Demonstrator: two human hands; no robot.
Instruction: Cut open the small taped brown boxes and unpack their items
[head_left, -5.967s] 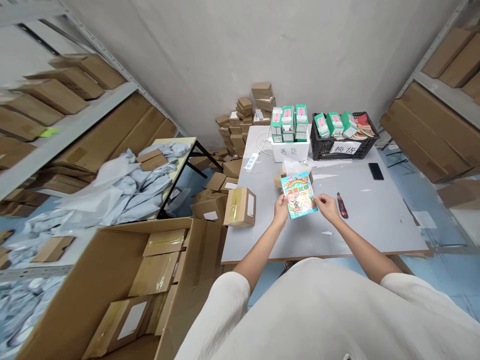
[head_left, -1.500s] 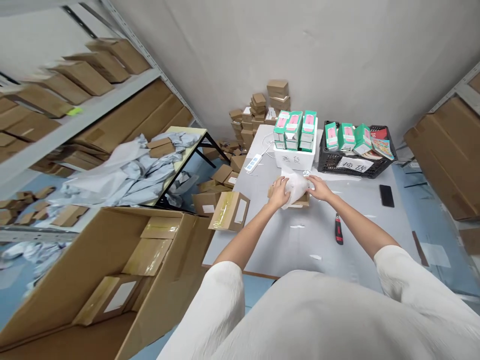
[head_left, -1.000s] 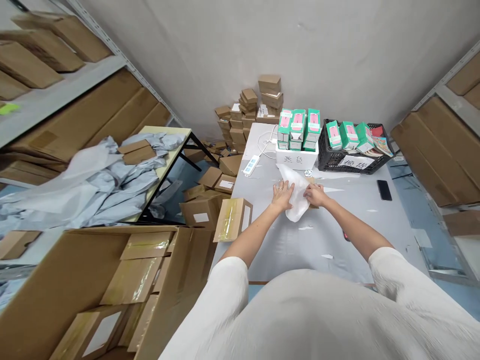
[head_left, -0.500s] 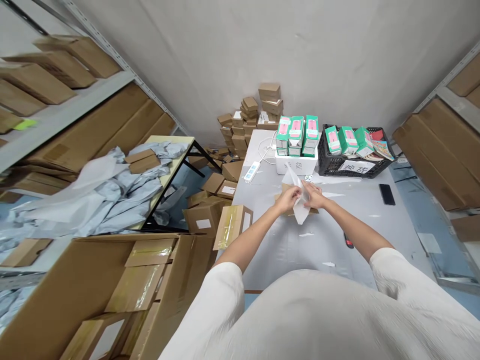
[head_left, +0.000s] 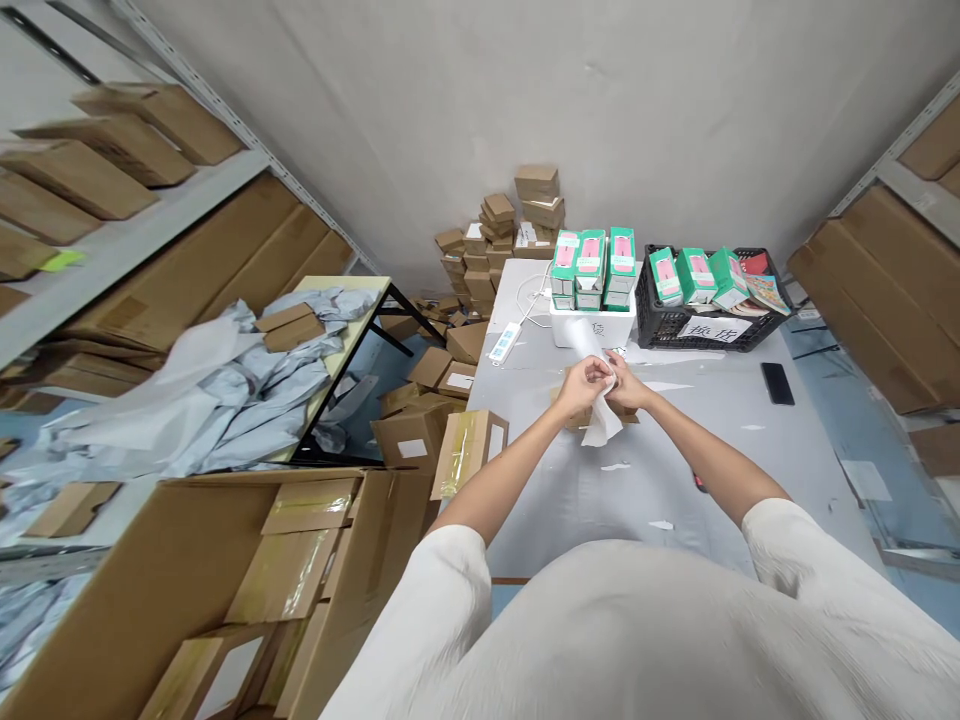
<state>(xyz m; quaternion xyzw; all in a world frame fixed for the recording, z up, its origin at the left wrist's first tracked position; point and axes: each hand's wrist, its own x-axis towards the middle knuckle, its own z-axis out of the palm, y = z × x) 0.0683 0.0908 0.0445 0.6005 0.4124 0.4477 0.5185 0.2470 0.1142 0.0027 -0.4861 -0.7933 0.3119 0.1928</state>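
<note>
Between my hands is a thin white sheet (head_left: 602, 422), bunched in the middle, with one end hanging toward me and the other sticking up toward the white bin. My left hand (head_left: 583, 386) pinches it from the left. On its other side, the fingers of my right hand (head_left: 625, 384) are closed on it too. Whether the sheet is paper or foam wrap I cannot make out. Below my hands lies a small brown cardboard box (head_left: 628, 414), mostly hidden by them, on the grey table (head_left: 555, 510).
Green-and-pink boxes stand in a white bin (head_left: 592, 328) and a black crate (head_left: 660, 328) at the back. A phone (head_left: 777, 384) lies right, a power strip (head_left: 505, 343) left. A red-and-black tool (head_left: 700, 483) is partly behind my right arm. A large open carton (head_left: 187, 560) stands left.
The sheet was spread wider and pointed; now it is gathered narrow and twisted between my fingers. My hands have drawn closer together over the cardboard box.
</note>
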